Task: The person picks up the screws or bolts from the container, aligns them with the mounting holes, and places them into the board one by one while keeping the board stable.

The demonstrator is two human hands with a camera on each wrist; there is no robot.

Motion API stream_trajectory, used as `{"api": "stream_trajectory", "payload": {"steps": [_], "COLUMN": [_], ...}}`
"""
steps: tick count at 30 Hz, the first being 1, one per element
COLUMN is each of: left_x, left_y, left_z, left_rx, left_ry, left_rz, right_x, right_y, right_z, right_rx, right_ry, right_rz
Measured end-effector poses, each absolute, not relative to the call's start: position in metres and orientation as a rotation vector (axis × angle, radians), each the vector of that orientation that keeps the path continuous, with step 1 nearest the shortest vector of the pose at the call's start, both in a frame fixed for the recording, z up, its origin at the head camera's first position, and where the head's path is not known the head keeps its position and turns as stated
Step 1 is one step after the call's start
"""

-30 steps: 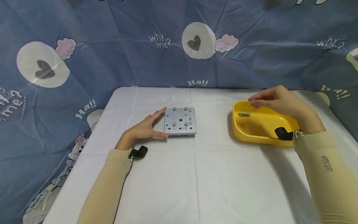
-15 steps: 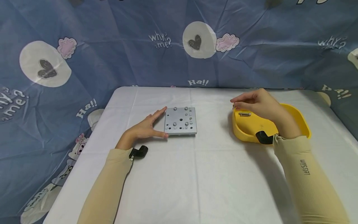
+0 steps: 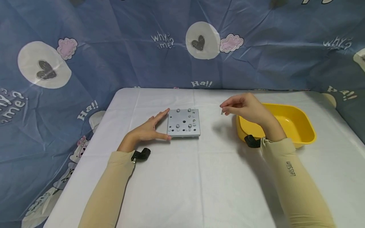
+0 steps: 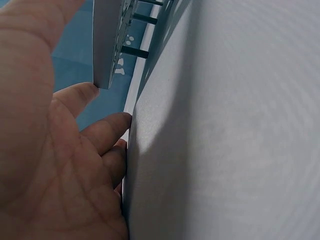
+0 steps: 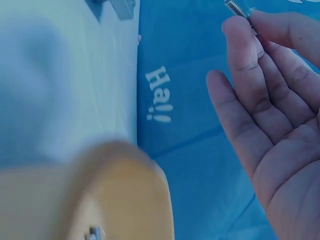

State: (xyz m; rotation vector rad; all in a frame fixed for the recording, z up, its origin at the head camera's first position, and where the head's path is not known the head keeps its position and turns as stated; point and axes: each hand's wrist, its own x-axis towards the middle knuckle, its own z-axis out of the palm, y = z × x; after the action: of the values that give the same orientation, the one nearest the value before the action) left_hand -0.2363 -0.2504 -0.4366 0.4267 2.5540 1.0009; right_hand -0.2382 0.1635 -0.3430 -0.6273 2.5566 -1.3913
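Observation:
A grey metal plate [image 3: 182, 117] with holes and several screw heads lies on the white table, left of centre. Screws [image 4: 135, 51] stick out under it in the left wrist view. My left hand [image 3: 146, 130] holds the plate's left side, thumb at the near corner and index finger at the far one. Between thumb and index finger my right hand [image 3: 248, 109] pinches a small threaded screw [image 5: 239, 9], raised above the table between plate and bin. Behind that hand stands a yellow bin [image 3: 308, 126], partly hidden by it.
In the right wrist view a small metal piece [image 5: 93, 233] shows inside the bin. White cloth covers the table [image 3: 171, 186]. A blue patterned curtain [image 3: 128, 53] hangs behind it and down the left side.
My right hand has moved left from over the bin, carrying the screw past the bin's left rim toward the plate. The left hand and the plate stay in place.

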Motion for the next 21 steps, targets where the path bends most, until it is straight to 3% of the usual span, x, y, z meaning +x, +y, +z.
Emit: {"api": "stream_trajectory", "payload": {"steps": [21], "left_x": [-0.237], "left_y": [-0.251], "left_z": [-0.437], "left_rx": [0.435], "left_ry": [2.554], "left_rz": [1.003], "right_x": [-0.246], "right_y": [0.114], "right_z": [-0.375], "right_rx": [-0.65], "right_ry": [2.488], "right_rz": [-1.348]}}
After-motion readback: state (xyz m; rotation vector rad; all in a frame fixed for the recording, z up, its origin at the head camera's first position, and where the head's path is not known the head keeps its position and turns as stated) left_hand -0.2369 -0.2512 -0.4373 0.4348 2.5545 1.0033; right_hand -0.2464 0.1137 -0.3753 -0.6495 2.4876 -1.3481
